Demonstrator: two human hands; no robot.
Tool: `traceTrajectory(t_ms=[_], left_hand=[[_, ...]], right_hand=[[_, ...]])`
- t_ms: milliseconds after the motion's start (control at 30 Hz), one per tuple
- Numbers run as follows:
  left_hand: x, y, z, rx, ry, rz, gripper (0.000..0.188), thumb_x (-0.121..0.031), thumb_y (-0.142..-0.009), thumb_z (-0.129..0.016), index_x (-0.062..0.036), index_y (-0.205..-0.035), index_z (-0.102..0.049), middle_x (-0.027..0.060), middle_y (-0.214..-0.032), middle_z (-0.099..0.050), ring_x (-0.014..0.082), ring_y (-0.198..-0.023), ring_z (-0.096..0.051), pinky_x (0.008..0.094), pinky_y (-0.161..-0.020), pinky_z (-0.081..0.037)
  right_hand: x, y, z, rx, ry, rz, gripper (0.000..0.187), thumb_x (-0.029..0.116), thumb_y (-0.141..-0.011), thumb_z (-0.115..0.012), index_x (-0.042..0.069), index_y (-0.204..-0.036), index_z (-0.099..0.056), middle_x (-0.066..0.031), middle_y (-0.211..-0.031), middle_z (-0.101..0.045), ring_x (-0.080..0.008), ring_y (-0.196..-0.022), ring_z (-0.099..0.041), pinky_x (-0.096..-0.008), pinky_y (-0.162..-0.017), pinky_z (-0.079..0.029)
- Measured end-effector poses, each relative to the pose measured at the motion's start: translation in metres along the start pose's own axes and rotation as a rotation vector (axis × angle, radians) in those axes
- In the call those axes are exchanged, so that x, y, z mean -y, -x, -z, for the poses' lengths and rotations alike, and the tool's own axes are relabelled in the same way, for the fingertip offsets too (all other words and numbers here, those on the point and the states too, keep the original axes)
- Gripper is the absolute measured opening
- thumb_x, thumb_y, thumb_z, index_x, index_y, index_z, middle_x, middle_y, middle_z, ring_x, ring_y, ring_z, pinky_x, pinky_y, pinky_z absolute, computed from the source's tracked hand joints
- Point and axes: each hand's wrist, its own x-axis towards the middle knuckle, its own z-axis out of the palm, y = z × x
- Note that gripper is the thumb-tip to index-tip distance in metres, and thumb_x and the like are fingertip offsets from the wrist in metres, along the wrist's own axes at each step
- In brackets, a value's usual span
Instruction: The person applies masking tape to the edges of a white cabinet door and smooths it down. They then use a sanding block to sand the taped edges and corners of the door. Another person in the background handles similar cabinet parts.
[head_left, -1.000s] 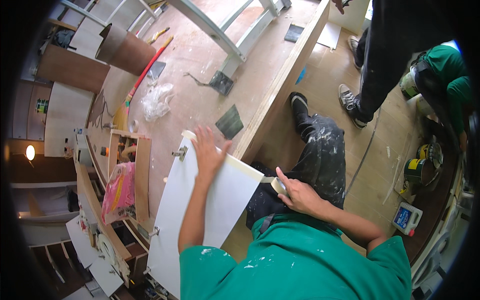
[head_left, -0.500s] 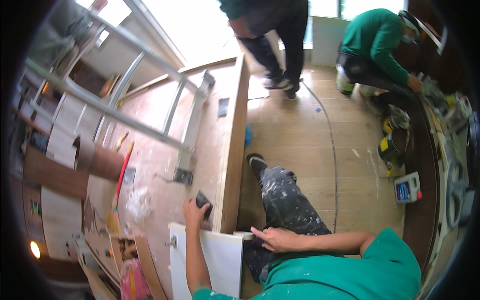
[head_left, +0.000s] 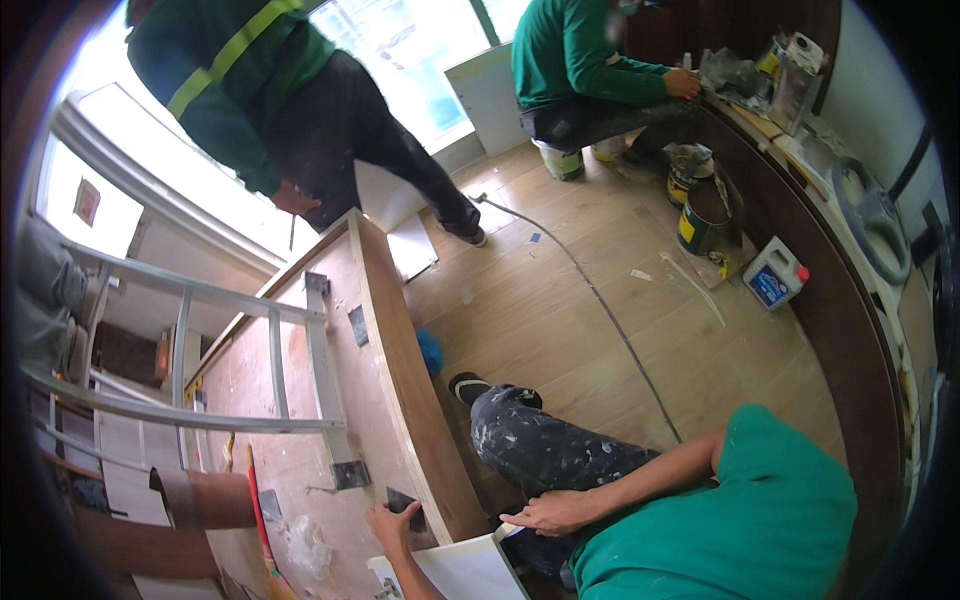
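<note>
My left hand [head_left: 393, 524] pinches a small dark grey flat piece [head_left: 402, 499] between thumb and fingers, over the wooden board [head_left: 300, 400] beside its raised edge. Below that hand lies a white panel [head_left: 470, 572], partly covered by my forearm. My right hand [head_left: 556, 512] is at the panel's far right corner, index finger stretched along a pale edge and the other fingers curled. Whatever is under those fingers is too small to make out. Beyond it is my leg in dark, paint-spotted trousers [head_left: 560, 440].
An aluminium ladder [head_left: 180, 405] lies across the board near a red-handled broom [head_left: 258, 505] and a clear plastic bag [head_left: 308, 548]. One person [head_left: 250, 90] stands at far left; another [head_left: 570, 60] sits on a bucket. A white jug [head_left: 775, 275], paint tins [head_left: 703, 215] and a cable [head_left: 600, 290] are on the floor.
My view has swung, shifting the floor and seated person leftward and showing more of the standing person. The dark piece now lies flatter in my left hand. My right hand stays by the panel's corner.
</note>
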Motion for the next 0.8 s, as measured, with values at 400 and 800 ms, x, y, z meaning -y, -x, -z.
traceTrajectory(t_ms=[400,800], left_hand=[[0.043,-0.016,0.076,0.028,0.551,-0.095,0.029,-0.004,-0.08,-0.083,-0.0091,-0.085,-0.056,-0.0023,-0.071,-0.055,0.0069,-0.063,-0.049,0.0228,-0.057,-0.039],[-0.159,0.099,0.088,0.034,1.557,-0.305,0.02,-0.003,-0.092,-0.073,-0.0075,-0.095,-0.054,0.0011,-0.088,-0.062,0.0073,-0.081,-0.056,0.0216,-0.076,-0.043]], right_hand=[[0.002,-0.003,0.004,0.037,-0.139,0.01,0.076,0.021,-0.094,-0.064,0.007,-0.158,-0.024,-0.0233,-0.108,-0.062,-0.0392,-0.102,-0.064,-0.0473,-0.084,-0.055],[0.0,-0.056,0.146,-0.51,-0.87,-0.088,0.049,0.023,-0.096,-0.071,0.0,-0.136,-0.055,-0.0118,-0.118,-0.067,-0.0149,-0.106,-0.061,-0.0322,-0.091,-0.051]])
